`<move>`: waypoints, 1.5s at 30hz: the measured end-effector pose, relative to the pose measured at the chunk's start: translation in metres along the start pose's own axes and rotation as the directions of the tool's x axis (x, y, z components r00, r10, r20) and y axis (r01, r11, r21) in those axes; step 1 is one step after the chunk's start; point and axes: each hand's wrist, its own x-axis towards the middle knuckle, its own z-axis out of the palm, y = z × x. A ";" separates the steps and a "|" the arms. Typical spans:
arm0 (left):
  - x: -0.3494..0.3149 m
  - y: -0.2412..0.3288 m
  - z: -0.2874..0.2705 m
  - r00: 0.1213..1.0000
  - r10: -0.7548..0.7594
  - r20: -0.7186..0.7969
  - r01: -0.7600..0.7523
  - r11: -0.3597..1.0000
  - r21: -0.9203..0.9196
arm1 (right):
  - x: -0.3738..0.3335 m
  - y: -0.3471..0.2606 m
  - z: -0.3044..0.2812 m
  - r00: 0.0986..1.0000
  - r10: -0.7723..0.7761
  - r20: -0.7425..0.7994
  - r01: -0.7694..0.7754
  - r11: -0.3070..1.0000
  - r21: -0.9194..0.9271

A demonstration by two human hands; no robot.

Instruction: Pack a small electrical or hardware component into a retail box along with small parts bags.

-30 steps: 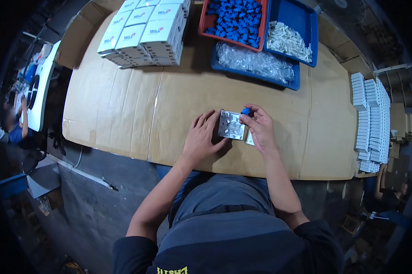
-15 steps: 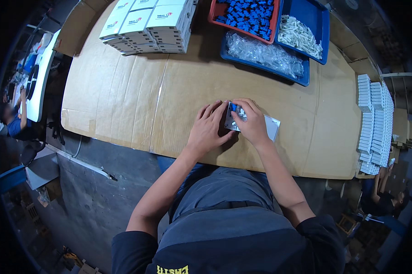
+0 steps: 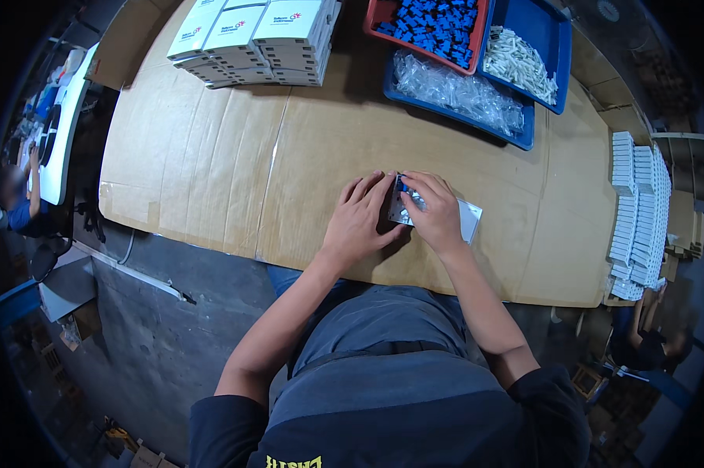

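Observation:
A small, shallow white box (image 3: 395,209) lies on the cardboard-covered table in front of me, its flat white panel (image 3: 469,221) reaching out to the right. My left hand (image 3: 357,216) rests along the box's left edge, fingers stretched out and thumb apart near the lower corner. Over the box, my right hand (image 3: 434,209) is closed, thumb and fingertips pressed at a small blue plastic connector (image 3: 402,186) by the upper left corner. My right fingers hide much of the inside of the box.
Stacked white boxes (image 3: 250,51) stand at the far left. Far right are a red tray (image 3: 420,53) of blue connectors, a blue tray (image 3: 461,114) of clear bags and another blue tray (image 3: 556,56) of white pieces. Pale stacks (image 3: 636,214) line the right edge. Two people work nearby.
My right fingertips have drawn in toward the box's upper left corner, covering more of the blue connector. My left hand stays almost still. The whole view has shifted slightly.

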 end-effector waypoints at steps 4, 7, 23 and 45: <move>0.002 -0.003 0.004 1.000 0.008 -0.004 -0.008 1.000 -0.006 | -0.008 -0.018 -0.005 0.996 -0.054 0.071 0.073 0.947 -0.313; 0.001 -0.002 0.005 1.000 0.029 0.005 -0.029 1.000 0.008 | -0.008 -0.027 -0.012 0.990 0.023 0.137 0.027 0.936 -0.351; -0.002 0.003 0.006 0.992 -0.022 -0.127 0.028 0.999 0.042 | -0.075 0.021 -0.118 0.838 0.420 0.347 -0.411 0.906 -0.105; -0.031 0.036 0.010 0.829 -0.523 0.197 0.055 -0.273 -0.960 | -0.086 0.025 -0.088 0.940 0.339 0.045 -0.319 0.916 -0.242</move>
